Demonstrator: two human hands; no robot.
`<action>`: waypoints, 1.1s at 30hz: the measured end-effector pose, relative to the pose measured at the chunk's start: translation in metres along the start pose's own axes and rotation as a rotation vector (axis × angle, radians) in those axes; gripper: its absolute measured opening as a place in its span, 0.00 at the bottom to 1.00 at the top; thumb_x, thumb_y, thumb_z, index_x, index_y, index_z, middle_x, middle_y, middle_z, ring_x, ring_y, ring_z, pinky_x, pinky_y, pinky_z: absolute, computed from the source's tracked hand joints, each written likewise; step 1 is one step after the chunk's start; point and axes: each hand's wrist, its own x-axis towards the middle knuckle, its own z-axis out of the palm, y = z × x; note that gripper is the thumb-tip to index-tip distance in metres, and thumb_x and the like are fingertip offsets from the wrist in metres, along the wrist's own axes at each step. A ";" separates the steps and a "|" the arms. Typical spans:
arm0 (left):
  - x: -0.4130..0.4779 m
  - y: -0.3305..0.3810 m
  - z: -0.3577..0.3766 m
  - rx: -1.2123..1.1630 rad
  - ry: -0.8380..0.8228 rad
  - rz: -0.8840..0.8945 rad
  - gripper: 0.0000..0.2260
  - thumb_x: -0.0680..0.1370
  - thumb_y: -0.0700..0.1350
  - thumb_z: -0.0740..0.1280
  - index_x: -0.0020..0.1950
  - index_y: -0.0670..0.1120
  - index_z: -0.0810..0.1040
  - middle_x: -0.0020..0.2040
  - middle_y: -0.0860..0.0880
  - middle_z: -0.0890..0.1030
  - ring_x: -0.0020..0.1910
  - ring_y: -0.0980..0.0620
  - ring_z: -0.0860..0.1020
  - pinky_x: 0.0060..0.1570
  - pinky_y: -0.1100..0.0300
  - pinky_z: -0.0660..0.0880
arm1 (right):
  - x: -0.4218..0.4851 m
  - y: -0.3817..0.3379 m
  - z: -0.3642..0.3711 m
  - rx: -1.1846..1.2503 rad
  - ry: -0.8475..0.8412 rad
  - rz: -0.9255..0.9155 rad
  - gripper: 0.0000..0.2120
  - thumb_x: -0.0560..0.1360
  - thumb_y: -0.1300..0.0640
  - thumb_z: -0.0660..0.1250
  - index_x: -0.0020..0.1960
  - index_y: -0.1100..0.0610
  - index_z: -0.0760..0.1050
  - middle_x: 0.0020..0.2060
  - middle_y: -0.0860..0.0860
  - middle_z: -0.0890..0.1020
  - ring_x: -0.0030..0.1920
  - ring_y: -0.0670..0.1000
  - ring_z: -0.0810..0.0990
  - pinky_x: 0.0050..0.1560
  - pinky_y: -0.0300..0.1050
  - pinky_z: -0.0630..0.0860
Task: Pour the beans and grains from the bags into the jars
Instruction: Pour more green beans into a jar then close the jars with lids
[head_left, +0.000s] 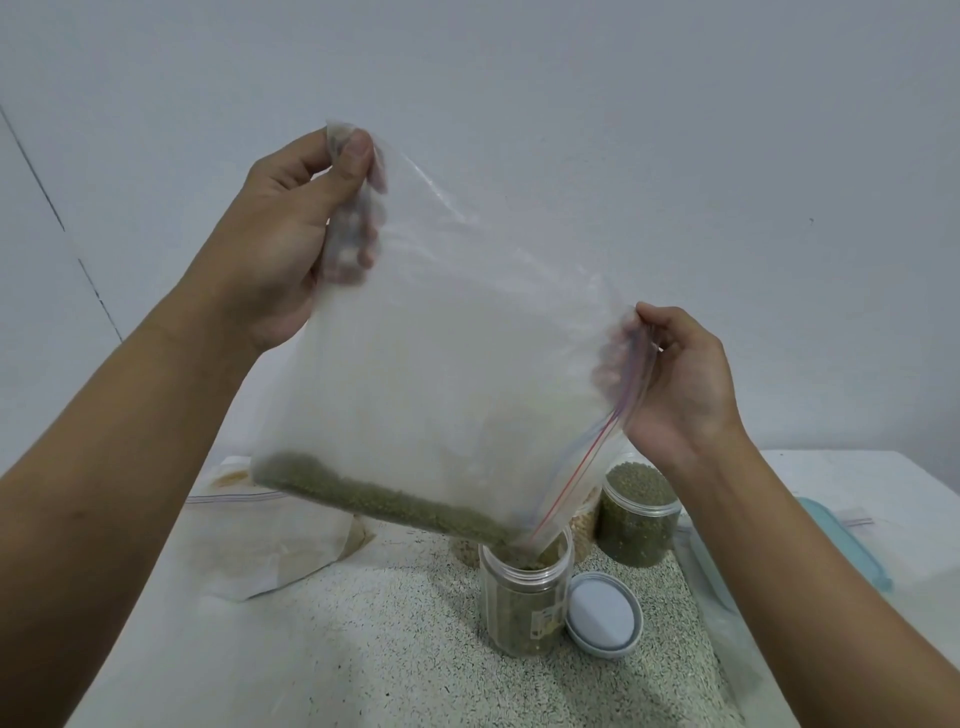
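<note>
A clear zip bag (441, 338) hangs tilted above the table, with green beans (374, 499) gathered along its lower edge. My left hand (291, 234) pinches the bag's upper left corner high up. My right hand (680, 384) grips the zip end of the bag at the right. The bag's lowest corner dips into the mouth of a clear jar (524, 597) that stands partly filled with green beans. A second jar (636, 519) of green beans stands behind it to the right, and another jar of pale grains between them is mostly hidden by the bag.
A round grey lid (602, 613) leans beside the front jar. An emptied zip bag (270, 540) lies at the left of the speckled table (374, 649). A blue-lidded container (841, 540) and more plastic lie at the right. A plain wall is behind.
</note>
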 end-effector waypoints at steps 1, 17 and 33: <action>-0.001 0.001 0.000 0.006 0.003 -0.005 0.12 0.84 0.53 0.64 0.41 0.52 0.77 0.34 0.51 0.76 0.30 0.52 0.73 0.33 0.59 0.66 | -0.001 0.000 0.000 0.002 0.006 0.000 0.22 0.80 0.59 0.61 0.27 0.52 0.74 0.30 0.47 0.77 0.29 0.47 0.71 0.27 0.38 0.65; 0.001 0.004 -0.006 0.019 0.015 -0.010 0.14 0.84 0.53 0.64 0.39 0.53 0.78 0.35 0.51 0.74 0.30 0.53 0.72 0.32 0.60 0.67 | -0.002 0.005 0.006 -0.003 0.006 -0.004 0.21 0.80 0.59 0.62 0.28 0.52 0.75 0.30 0.47 0.77 0.29 0.47 0.72 0.27 0.38 0.66; 0.009 0.000 -0.006 -0.001 0.013 -0.001 0.12 0.83 0.52 0.64 0.42 0.51 0.77 0.34 0.51 0.75 0.31 0.53 0.73 0.34 0.57 0.64 | 0.012 0.006 0.004 -0.021 0.007 -0.032 0.17 0.80 0.59 0.62 0.32 0.53 0.74 0.30 0.47 0.78 0.29 0.48 0.73 0.27 0.39 0.66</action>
